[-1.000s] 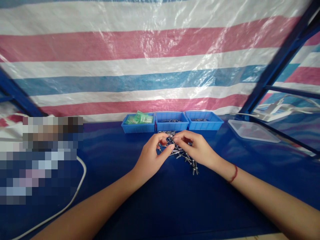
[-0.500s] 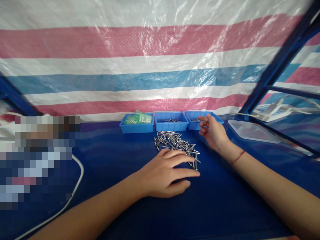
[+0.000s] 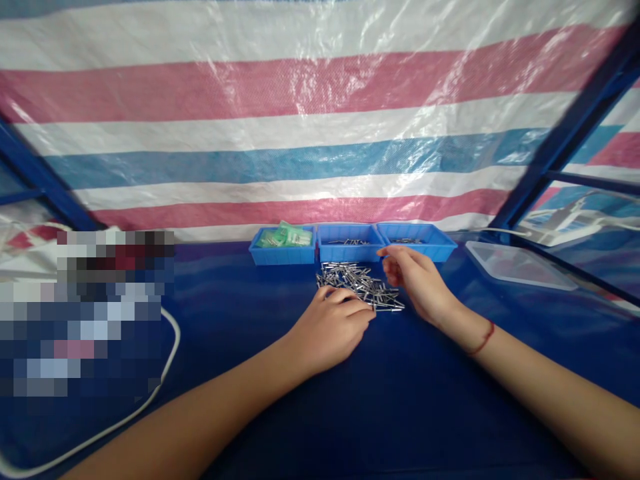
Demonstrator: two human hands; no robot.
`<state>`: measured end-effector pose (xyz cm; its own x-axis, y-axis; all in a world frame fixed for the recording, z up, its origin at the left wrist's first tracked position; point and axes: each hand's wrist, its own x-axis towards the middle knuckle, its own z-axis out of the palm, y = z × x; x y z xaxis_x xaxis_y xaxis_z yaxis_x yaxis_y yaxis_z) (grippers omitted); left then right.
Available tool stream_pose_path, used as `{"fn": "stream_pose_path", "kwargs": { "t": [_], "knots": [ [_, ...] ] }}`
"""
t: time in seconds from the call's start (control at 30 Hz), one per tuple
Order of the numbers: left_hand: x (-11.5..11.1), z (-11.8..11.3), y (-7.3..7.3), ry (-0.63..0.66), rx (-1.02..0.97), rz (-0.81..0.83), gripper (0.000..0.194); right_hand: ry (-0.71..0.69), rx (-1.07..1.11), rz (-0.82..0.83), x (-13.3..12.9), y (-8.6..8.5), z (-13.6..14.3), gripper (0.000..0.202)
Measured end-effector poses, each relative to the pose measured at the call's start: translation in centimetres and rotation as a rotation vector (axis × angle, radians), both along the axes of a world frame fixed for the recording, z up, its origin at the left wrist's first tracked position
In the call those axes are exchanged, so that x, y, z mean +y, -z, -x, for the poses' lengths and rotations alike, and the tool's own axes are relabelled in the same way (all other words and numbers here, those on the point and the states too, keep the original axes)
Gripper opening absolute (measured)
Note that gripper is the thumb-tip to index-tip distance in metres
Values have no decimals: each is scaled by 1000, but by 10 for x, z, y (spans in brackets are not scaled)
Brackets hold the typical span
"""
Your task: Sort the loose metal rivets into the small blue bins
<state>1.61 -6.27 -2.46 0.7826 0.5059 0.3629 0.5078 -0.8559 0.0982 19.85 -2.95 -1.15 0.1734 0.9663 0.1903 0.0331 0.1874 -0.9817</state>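
A loose pile of thin, silver, pin-like metal pieces [image 3: 345,275] lies on the smooth dark blue worktop [image 3: 390,413], just in front of three blue plastic bins set side by side. The left hand [image 3: 333,330] is palm down at the pile's near edge, its fingers bent and close together over the nearest pieces; whether they grip any cannot be told. The right hand [image 3: 420,280] is raised beside the pile's right end, in front of the middle and right bins, its fingers curled inward; their tips are partly hidden, so whether they are clamped on a piece cannot be told either. A thin red cord bracelet [image 3: 486,339] circles the right wrist. The left bin [image 3: 283,256] holds green packets [image 3: 295,235], while the middle bin [image 3: 350,253] and the right bin [image 3: 440,255] each contain some slim metal pieces. Right of the bins lies a flat, translucent plastic lid [image 3: 523,267]. A white cable [image 3: 173,327] curves across the left side, and a plastic sheet striped red, white and blue [image 3: 300,87] hangs behind.
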Motion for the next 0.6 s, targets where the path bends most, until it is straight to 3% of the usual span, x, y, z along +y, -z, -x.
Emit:
{"fn": "stream_pose_path", "kwargs": {
  "t": [0.37, 0.6],
  "knots": [
    [16, 6, 5, -30, -100, -34, 19, -153, -292, -42, -7, 5, 7, 29],
    [10, 8, 1, -3, -403, 18, 20, -355, -477, -213, -23, 0, 12, 38]
  ]
}}
